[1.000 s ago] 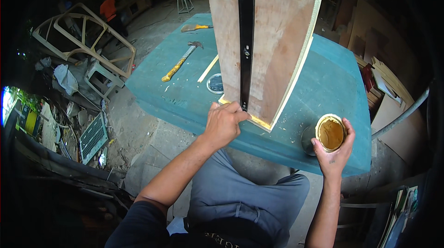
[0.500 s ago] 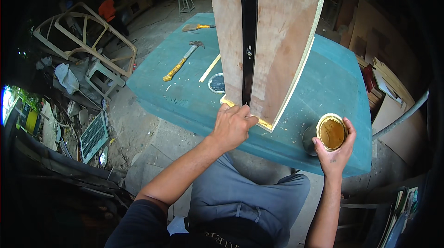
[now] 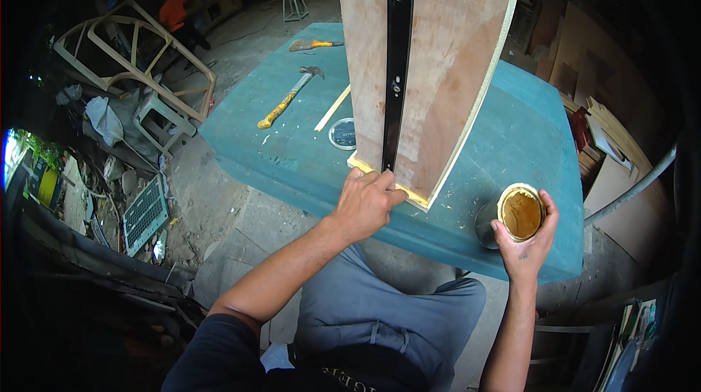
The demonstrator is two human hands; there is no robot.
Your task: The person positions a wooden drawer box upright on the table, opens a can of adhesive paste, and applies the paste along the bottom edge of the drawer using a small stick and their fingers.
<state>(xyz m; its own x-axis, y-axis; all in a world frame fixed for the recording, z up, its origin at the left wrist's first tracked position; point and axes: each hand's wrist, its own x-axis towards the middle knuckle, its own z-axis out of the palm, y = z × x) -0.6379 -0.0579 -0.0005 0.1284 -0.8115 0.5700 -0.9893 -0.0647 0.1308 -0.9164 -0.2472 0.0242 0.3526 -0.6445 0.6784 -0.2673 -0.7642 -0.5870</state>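
A wooden panel (image 3: 445, 78) with a black metal drawer slide (image 3: 396, 85) down its face stands on the teal worktable in front of me. Yellow paste (image 3: 412, 196) lies along its near bottom edge. My left hand (image 3: 366, 200) is at that edge, fingers curled and closed near the slide's lower end; anything inside them is hidden. In my right hand (image 3: 527, 246) is an open can (image 3: 523, 213), tilted toward me, its inside coated with yellow-brown paste. Thumb and fingers wrap around the can's side, close to the table's right front.
On the worktable (image 3: 292, 165) lie a claw hammer (image 3: 288, 100), a paintbrush (image 3: 315, 44), a thin wooden strip (image 3: 333, 108) and a round lid (image 3: 342, 133). A wooden frame (image 3: 139, 63) and a plastic stool (image 3: 164, 122) stand left. Boards (image 3: 613, 129) lean right. A person in orange (image 3: 174, 13) is far off.
The panel's upper part appears slightly farther right in the picture. My left hand has shifted slightly along the panel's bottom edge. The can stays in my right hand, almost unmoved.
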